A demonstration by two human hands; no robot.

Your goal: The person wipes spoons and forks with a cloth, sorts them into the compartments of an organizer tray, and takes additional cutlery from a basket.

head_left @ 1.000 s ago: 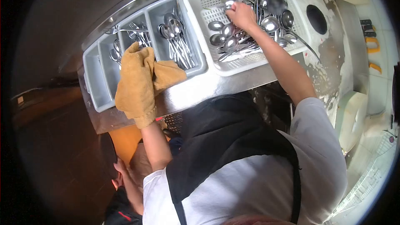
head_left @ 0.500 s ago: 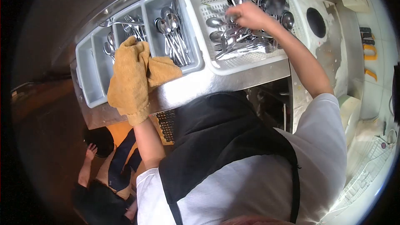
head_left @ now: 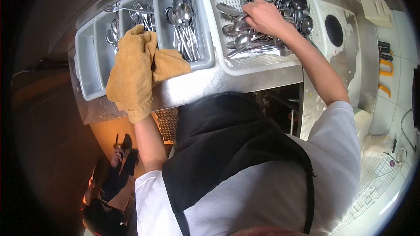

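Observation:
A tan towel wraps my left hand and hides its fingers; part of the cloth hangs off to the right. This covered hand is over the front of the grey cutlery tray. My right hand reaches into the white perforated basket, fingers closed around a spoon whose bowl points left. Its grip partly hides the handle. Loose spoons and other cutlery lie jumbled around the hand. In the tray, several spoons fill the right compartment, and forks lie in the one beside it.
One fork rests across the tray's dividers. Tray and basket stand side by side on a steel counter. Right of the basket is a round dark opening. At lower left, another person is on the floor area behind the counter.
My right hand has turned and closed on a spoon in the basket. The towel-covered hand stays at the tray. The view has shifted slightly, and the other person has changed posture.

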